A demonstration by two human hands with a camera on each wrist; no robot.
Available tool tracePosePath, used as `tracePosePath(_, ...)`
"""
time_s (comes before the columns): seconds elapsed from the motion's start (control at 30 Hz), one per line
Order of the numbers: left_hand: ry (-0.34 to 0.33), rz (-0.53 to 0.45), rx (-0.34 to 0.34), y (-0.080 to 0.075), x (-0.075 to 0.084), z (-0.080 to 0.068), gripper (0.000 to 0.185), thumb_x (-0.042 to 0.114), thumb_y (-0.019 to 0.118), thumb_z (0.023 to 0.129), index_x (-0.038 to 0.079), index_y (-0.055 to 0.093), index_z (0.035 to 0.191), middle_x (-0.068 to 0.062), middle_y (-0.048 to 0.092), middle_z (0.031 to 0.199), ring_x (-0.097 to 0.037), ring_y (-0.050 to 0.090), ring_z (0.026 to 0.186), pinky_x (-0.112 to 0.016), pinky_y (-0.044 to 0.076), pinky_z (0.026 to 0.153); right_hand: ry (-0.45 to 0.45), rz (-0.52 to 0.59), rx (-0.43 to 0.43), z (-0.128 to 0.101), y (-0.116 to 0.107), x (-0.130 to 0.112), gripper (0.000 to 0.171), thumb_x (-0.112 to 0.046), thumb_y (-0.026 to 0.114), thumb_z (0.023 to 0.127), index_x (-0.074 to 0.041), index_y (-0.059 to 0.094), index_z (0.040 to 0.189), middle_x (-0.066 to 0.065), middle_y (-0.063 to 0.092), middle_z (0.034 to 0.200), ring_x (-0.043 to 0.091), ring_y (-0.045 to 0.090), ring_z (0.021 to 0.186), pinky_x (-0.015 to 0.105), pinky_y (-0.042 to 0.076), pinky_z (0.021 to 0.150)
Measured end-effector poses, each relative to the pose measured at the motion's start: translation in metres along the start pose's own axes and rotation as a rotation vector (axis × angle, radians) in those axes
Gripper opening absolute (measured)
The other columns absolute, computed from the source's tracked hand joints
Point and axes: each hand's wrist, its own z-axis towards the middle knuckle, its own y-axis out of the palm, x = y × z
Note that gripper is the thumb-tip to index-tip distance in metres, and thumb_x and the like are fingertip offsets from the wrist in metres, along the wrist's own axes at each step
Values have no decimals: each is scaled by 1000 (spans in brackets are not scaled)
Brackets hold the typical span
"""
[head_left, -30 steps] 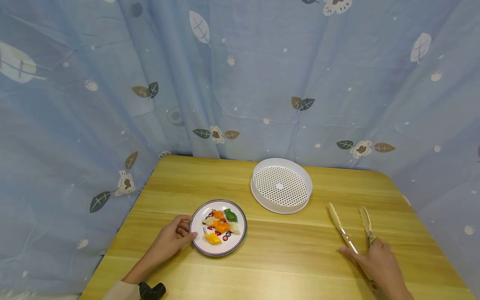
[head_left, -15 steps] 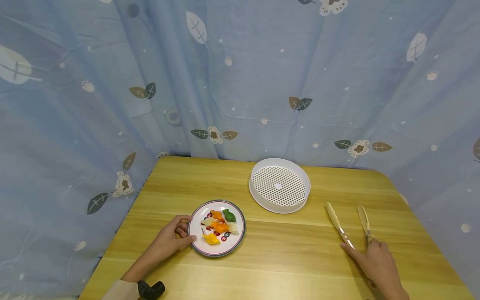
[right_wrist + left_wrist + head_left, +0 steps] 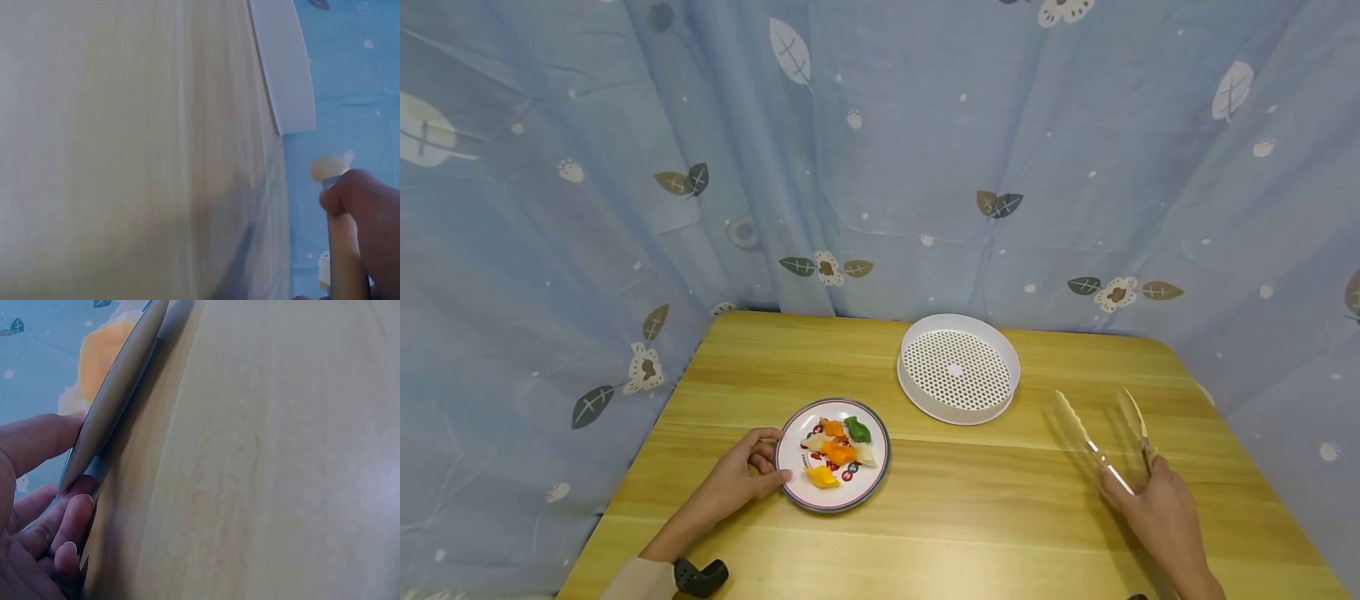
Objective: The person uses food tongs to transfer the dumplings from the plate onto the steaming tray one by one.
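Observation:
At the left of the table, my left hand (image 3: 739, 473) pinches the rim of a round plate (image 3: 874, 483), thumb on top and fingers beneath, as the left wrist view shows. On the plate lie several dumpling-shaped pieces: a green one (image 3: 857, 429), an orange one (image 3: 838, 452), a yellow one (image 3: 822, 477) and pale ones. My right hand (image 3: 1163, 508) grips a pair of tongs (image 3: 1103, 458) with cream scalloped tips and metal arms. The tongs are spread apart, tips pointing away from me. In the right wrist view the thumb presses along one arm of the tongs (image 3: 342, 244).
A white round steamer tray (image 3: 958, 371) with a perforated base stands at the back middle of the wooden table (image 3: 955, 508). Behind and beside the table hangs a blue curtain (image 3: 895, 150) with leaf prints. A black device (image 3: 700, 577) is on the left wrist.
My right hand has raised the tongs off the table and moved them slightly away from me. My left hand and the plate have stayed in place; the view shifted a little.

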Motion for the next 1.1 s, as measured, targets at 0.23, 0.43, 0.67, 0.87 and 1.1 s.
tracePosePath(0.23, 10, 0, -4, -1, -1, 0, 66, 18, 87, 85, 13, 52, 140, -9, 61, 105, -22, 52, 85, -26, 45, 68, -47, -7, -1, 2, -4, -9, 66, -55, 74, 91, 7, 54, 100, 14, 61, 81, 28, 58, 67, 44, 45, 59)
tracePosePath(0.43, 8, -27, -15, -2, 0, -1, 66, 21, 87, 85, 11, 52, 141, -10, 60, 106, -23, 52, 86, -27, 45, 69, -123, -21, 46, 0, -3, -17, 62, -53, 76, 90, 5, 58, 104, 8, 58, 77, 20, 48, 60, 36, 39, 54)
tracePosePath(0.67, 6, -21, -10, -2, -1, -1, 65, 20, 86, 85, 12, 52, 140, -10, 60, 105, -23, 53, 86, -27, 46, 71, -227, -32, 86, 1, -5, -28, 63, -50, 78, 90, 5, 60, 116, 6, 61, 79, 17, 42, 54, 34, 35, 51)
tracePosePath(0.87, 17, -29, -18, -3, -2, -1, 65, 20, 86, 85, 11, 52, 140, -10, 60, 104, -24, 54, 86, -27, 46, 71, -300, -40, 125, 0, -4, -40, 46, -48, 83, 84, -9, 61, 97, -2, 55, 72, 11, 36, 53, 31, 31, 50)
tracePosePath(1.1, 22, -34, -23, -3, -4, -1, 66, 21, 86, 86, 11, 52, 141, -10, 60, 106, -24, 53, 86, -28, 46, 71, -376, -27, 178, 2, -5, -51, 42, -42, 88, 80, -17, 55, 79, -6, 39, 61, 8, 28, 50, 29, 25, 48)
